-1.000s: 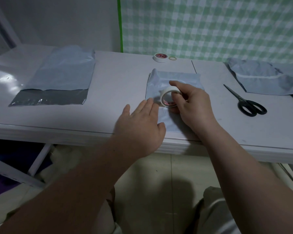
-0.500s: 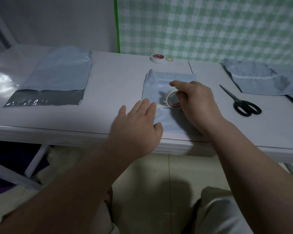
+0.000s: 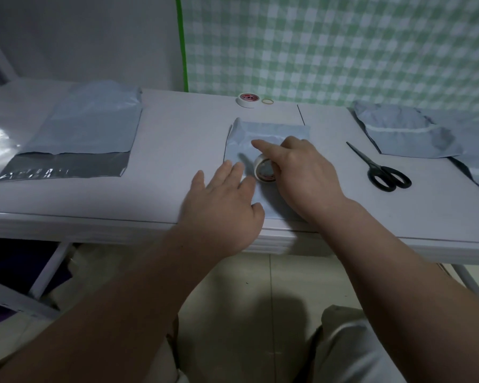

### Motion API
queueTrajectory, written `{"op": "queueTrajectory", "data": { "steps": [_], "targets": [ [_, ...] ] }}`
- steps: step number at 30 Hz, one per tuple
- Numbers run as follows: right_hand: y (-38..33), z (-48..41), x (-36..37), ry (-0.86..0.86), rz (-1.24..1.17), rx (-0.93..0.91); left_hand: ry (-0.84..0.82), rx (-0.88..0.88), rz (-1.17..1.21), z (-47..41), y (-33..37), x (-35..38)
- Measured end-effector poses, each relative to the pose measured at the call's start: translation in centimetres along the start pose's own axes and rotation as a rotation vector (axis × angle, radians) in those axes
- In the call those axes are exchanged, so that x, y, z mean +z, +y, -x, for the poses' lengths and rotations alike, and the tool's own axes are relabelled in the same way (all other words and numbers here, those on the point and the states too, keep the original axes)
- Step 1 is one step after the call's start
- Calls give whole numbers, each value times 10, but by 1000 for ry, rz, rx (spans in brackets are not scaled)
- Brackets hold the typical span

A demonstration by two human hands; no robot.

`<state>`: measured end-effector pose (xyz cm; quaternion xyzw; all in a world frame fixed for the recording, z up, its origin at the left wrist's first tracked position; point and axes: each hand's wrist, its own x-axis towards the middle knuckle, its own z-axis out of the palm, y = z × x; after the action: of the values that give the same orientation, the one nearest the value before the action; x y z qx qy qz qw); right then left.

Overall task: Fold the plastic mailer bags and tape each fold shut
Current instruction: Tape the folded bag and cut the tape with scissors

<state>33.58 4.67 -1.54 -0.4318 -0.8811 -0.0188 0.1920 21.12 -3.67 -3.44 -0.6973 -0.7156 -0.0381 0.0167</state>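
A folded grey mailer bag [image 3: 263, 132] lies in the middle of the white table [image 3: 172, 150]. My right hand [image 3: 302, 172] grips a clear tape roll [image 3: 263, 171] standing on edge on the bag, with the index finger stretched out over the top of the roll. My left hand [image 3: 224, 205] lies flat with straight fingers, pressing the bag's near left part just beside the roll.
An unfolded mailer bag [image 3: 78, 128] lies at the left. Folded, taped bags [image 3: 407, 134] are piled at the right, with black scissors [image 3: 382, 170] in front of them. A second tape roll [image 3: 248, 100] and a rubber band [image 3: 268, 101] sit near the checked backdrop.
My right hand has rolled the tape slightly to the right across the bag, and my left hand has followed a little. The camera has shifted slightly.
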Motion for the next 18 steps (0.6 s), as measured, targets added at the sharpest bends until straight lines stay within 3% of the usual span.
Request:
{"op": "queueTrajectory", "data": {
  "steps": [4,6,11,18],
  "targets": [
    [-1,4,2,12,0,10,2,23,66,-6,10,-3],
    [-1,6,5,8,-149,66,17,21,57,-4,10,4],
    [8,10,9,158,-615,467,-6,9,31,-4,10,7],
    [5,13,11,229,-486,283,-6,-22,2,-2,12,7]
  ]
}}
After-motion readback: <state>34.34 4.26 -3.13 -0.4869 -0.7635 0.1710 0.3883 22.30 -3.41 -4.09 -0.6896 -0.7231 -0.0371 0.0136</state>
